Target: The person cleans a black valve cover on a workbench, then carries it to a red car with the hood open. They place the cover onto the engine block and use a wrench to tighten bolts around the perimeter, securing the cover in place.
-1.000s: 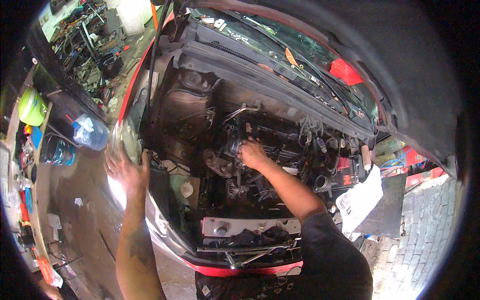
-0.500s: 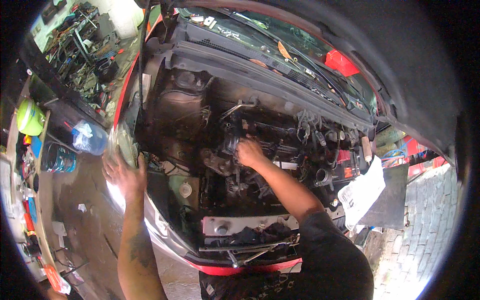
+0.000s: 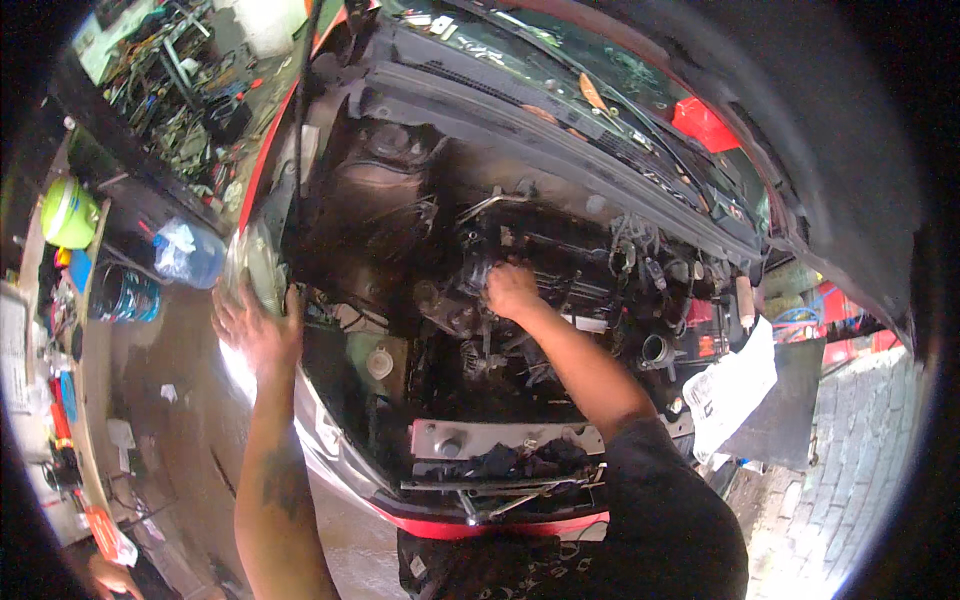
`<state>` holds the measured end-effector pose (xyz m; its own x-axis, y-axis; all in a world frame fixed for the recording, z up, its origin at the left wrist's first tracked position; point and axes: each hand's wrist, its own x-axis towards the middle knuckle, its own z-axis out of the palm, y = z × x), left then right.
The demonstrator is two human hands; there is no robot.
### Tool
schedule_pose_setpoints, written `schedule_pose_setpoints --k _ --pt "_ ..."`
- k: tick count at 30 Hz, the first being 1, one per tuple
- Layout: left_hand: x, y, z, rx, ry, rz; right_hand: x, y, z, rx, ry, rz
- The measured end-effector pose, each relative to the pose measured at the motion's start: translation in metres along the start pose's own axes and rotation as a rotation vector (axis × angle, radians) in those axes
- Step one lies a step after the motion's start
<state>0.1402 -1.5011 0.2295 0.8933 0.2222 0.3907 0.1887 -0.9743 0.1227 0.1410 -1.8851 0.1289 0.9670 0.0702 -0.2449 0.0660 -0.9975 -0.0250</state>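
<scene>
My left hand (image 3: 258,325) lies with spread fingers on the headlight (image 3: 262,270) at the car's left front corner. Over the open engine bay, my right hand (image 3: 512,290) reaches down to the end of the dark engine (image 3: 545,268). Its fingers are curled in against the engine, and whatever they grip is hidden by the hand and shadow. A bent metal pipe (image 3: 492,203) runs just beyond that hand. Nearer to me, a coiled spring-like part (image 3: 470,358) and a reservoir with a pale round cap (image 3: 380,363) sit in the bay.
A prop rod (image 3: 305,120) stands beside the raised hood (image 3: 850,170). Wrenches (image 3: 520,500) lie along the front crossmember. White paper (image 3: 735,385) hangs at the right. To the left are a water jug (image 3: 190,252), a bucket (image 3: 130,292) and a cluttered shelf; another person's hand (image 3: 112,575) shows low left.
The whole view has shifted slightly, so the car sits a little further right. Both hands keep their places, on the headlight and at the engine. Another person's hand has come into view at lower left.
</scene>
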Motion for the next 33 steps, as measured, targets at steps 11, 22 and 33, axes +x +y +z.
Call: schedule_pose_setpoints --k 11,22,33 --pt "-0.001 0.001 -0.001 0.065 0.042 0.056 -0.006 -0.003 -0.002 -0.004 0.035 -0.068" --pt "-0.001 -0.005 0.009 0.096 0.015 0.036 0.008 0.119 -0.095 0.382 1.246 0.246" --pt "0.001 0.0 0.001 0.08 -0.024 0.004 0.03 0.282 -0.149 0.088 0.625 0.782"
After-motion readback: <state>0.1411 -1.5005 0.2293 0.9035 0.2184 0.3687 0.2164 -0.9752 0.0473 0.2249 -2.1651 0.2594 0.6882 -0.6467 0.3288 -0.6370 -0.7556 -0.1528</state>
